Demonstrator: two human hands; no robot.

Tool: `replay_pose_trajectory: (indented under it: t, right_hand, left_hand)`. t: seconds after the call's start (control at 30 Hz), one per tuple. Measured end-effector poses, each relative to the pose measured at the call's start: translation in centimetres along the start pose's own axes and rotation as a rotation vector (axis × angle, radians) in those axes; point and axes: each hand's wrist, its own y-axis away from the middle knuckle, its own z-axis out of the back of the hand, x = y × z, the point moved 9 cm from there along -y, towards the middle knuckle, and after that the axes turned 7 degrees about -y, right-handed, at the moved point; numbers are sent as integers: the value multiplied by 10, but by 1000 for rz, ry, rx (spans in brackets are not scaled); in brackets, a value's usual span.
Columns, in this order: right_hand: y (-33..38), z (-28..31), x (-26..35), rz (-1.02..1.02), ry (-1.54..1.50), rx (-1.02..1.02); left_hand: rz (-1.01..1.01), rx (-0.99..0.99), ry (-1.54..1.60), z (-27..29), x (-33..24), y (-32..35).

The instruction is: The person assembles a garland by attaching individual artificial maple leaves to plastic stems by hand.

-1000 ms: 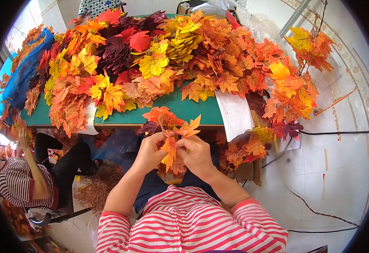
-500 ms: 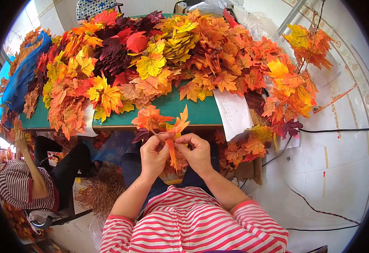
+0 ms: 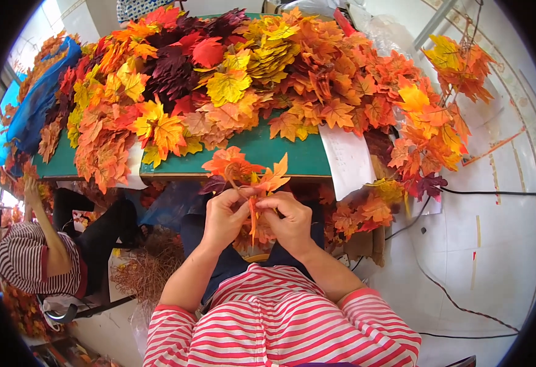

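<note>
In front of the table edge my two hands meet over a cluster of artificial maple leaves. My left hand (image 3: 224, 221) is closed, pinching a thin brown stem of the leaf garland (image 3: 233, 169), where orange and dark purple leaves fan out above the fingers. Thumb and fingers of my right hand (image 3: 292, 225) pinch an orange artificial maple leaf (image 3: 273, 176) close beside the left fingertips. A narrow orange leaf part hangs between the hands. The exact point where leaf and stem touch is hidden by the fingers.
Piles of red, yellow, orange and purple leaves cover a green table (image 3: 231, 150). A white paper sheet (image 3: 346, 160) hangs over its edge. More leaves dangle at the right. A bundle of brown stems (image 3: 148, 269) lies lower left, near a seated person (image 3: 32, 260). Cables cross the floor.
My hands have drawn closer together around the leaf and stem, and the hanging leaf part has turned edge-on. The whole view has shifted slightly.
</note>
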Motion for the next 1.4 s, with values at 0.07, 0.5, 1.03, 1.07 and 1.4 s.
replay_pose_trajectory:
  t: [0.07, 0.5, 1.03, 1.07, 1.4]
  right_hand:
    - [-3, -2, -1, -18, -5, 36]
    - [-18, -26, -49, -423, -578, 437]
    - [-13, -29, -29, -306, -369, 391]
    - [-18, -24, -14, -138, -196, 330]
    - [-4, -9, 3, -78, 11, 149]
  left_hand:
    - [105, 61, 149, -3, 14, -4]
    - [384, 420, 701, -28, 31, -1]
    - [379, 384, 489, -20, 30, 9]
    - [379, 383, 489, -20, 31, 10]
    - [256, 300, 825, -22, 23, 10]
